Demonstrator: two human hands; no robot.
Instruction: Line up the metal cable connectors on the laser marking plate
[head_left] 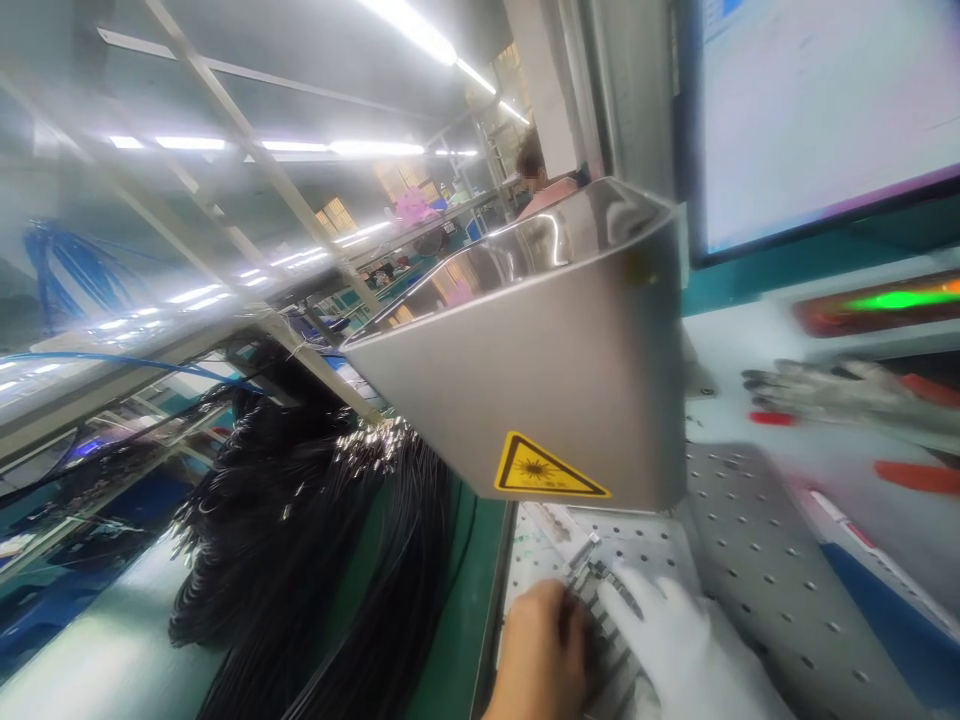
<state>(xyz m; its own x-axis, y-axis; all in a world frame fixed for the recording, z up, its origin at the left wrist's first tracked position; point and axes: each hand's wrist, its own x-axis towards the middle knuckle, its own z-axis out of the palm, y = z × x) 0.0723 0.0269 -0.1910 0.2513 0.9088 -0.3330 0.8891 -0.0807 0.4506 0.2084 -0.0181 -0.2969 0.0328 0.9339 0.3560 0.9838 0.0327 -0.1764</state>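
My bare left hand (pixel 538 650) is at the bottom of the view, fingers curled in beside a row of dark, striped pieces (pixel 611 645) too blurred to name. From the right, my right hand (pixel 671 630) in a white glove reaches to the same row, with fingers and thumb bent around its end. What either hand grips is hidden. Just ahead of my fingertips lies a light metal fixture (pixel 564 532) on a perforated metal plate (pixel 645 545). Above it hangs a steel guard (pixel 525 390) bearing a yellow laser warning sticker (pixel 551 468).
Bundles of black cables (pixel 270 540) with shiny metal ends lie left on the green bench. At right are a monitor (pixel 825 110), a green-lit display (pixel 892 300), a grey work glove (pixel 840 390) and a blue-and-white item (pixel 877 600). Another person (pixel 540 180) is farther back.
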